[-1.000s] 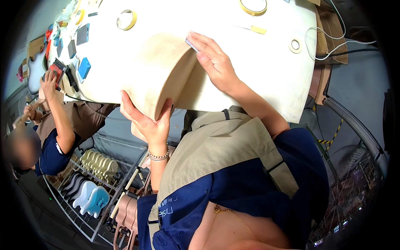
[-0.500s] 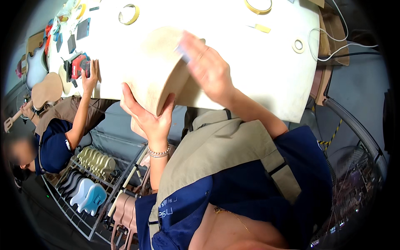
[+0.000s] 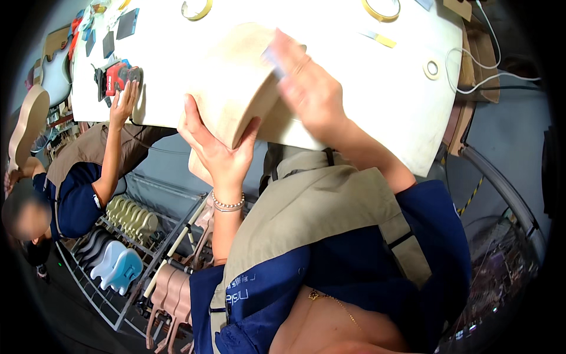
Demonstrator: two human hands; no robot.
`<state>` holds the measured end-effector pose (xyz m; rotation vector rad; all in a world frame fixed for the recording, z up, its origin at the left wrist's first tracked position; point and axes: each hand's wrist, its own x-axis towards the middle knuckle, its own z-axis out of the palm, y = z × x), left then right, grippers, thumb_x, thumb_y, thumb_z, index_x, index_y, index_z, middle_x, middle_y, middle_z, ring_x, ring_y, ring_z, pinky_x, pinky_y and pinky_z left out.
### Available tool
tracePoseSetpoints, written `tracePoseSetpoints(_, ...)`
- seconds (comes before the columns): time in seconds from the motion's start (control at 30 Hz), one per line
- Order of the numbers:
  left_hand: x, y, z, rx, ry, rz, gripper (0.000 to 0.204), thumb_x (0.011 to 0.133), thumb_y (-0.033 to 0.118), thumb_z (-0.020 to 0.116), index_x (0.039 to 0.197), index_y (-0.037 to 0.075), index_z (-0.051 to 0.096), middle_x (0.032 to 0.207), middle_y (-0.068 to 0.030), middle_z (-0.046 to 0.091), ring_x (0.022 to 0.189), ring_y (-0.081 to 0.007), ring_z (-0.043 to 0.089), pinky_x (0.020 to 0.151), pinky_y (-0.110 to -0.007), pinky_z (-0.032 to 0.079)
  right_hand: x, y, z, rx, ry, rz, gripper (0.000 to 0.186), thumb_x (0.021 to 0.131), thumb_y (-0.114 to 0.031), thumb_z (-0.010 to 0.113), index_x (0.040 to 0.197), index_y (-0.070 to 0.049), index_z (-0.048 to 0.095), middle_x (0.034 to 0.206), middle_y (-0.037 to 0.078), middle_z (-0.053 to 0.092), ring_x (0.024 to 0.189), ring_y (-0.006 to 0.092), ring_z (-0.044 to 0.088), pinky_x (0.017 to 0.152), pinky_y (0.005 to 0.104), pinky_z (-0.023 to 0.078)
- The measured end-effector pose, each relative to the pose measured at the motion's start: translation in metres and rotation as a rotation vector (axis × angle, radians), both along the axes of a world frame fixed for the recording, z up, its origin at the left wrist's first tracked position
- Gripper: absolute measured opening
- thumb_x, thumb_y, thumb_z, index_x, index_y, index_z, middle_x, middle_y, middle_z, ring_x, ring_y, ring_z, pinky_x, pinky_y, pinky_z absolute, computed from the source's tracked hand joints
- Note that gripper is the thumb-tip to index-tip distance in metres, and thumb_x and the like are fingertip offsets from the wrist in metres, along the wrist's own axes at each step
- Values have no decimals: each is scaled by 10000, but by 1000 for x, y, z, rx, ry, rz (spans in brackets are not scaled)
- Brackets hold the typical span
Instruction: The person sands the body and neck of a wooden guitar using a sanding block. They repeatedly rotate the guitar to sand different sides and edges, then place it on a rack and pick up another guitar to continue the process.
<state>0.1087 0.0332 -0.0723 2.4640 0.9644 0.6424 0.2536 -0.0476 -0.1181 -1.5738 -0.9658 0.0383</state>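
A pale, unpainted wooden guitar body (image 3: 227,76) is tilted up on edge at the near side of the white table (image 3: 359,100). My left hand (image 3: 219,144) grips its lower end, thumb on one side and fingers on the other. On the far right edge of the wood, my right hand (image 3: 312,88) is smeared by motion, its fingers closed round a small grey-blue sanding pad (image 3: 273,61). That pad presses against or runs close along the edge; blur hides the exact contact.
Tape rolls (image 3: 432,69) and a yellow-handled scraper (image 3: 386,41) lie on the table. At left, a co-worker rests one hand on a red power sander (image 3: 117,78) and holds up another guitar body (image 3: 28,121). A rack (image 3: 127,324) of bodies stands below; a white cable (image 3: 457,59) hangs right.
The view has shifted slightly, so most things sit further right. My right hand stays at the guitar body's edge, still blurred. The co-worker has raised the other body upright.
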Motion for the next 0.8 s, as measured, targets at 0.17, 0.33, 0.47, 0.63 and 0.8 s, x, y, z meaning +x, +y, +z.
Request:
tracePoseSetpoints(0.17, -2, 5, -3, 44, 8, -57, 1014, 582, 184, 812, 1389, 66, 210, 1192, -204, 351, 1101, -353, 364, 938, -439, 336, -19, -10, 31, -205, -344, 125, 404, 823, -198, 559, 1224, -149, 551, 1291, 39, 502, 580, 173, 530, 541, 246, 473)
tracePoseSetpoints(0.33, 3, 0, -3, 33, -37, 7, 1000, 550, 101, 767, 1390, 103, 225, 1164, -197, 358, 1088, -355, 373, 941, -431, 330, -10, 2, 3, -46, -252, -56, 421, 754, -196, 617, 1174, -193, 595, 1272, -28, 521, 523, 136, 455, 482, 201, 436)
tracePoseSetpoints(0.47, -2, 6, -4, 25, -19, -39, 1016, 555, 151, 809, 1387, 105, 228, 1165, -187, 360, 1095, -349, 373, 942, -434, 323, -18, -9, 31, -158, -506, 121, 394, 787, -151, 585, 1181, -138, 587, 1258, 13, 533, 510, 148, 480, 485, 220, 451)
tracePoseSetpoints(0.63, 0, 4, -7, 40, -50, -26, 1004, 553, 131, 779, 1390, 106, 226, 1168, -184, 360, 1095, -351, 372, 942, -430, 318, -19, 2, 9, -47, -333, -101, 451, 722, -147, 602, 1171, -200, 601, 1240, -42, 550, 482, 109, 429, 455, 182, 415)
tracePoseSetpoints(0.8, -1, 2, -6, 34, -48, -20, 990, 566, 166, 783, 1389, 98, 236, 1169, -186, 366, 1077, -345, 383, 944, -428, 312, -16, 6, 4, 4, -406, -114, 413, 686, -145, 621, 1098, -163, 637, 1221, 10, 565, 466, 110, 409, 442, 191, 406)
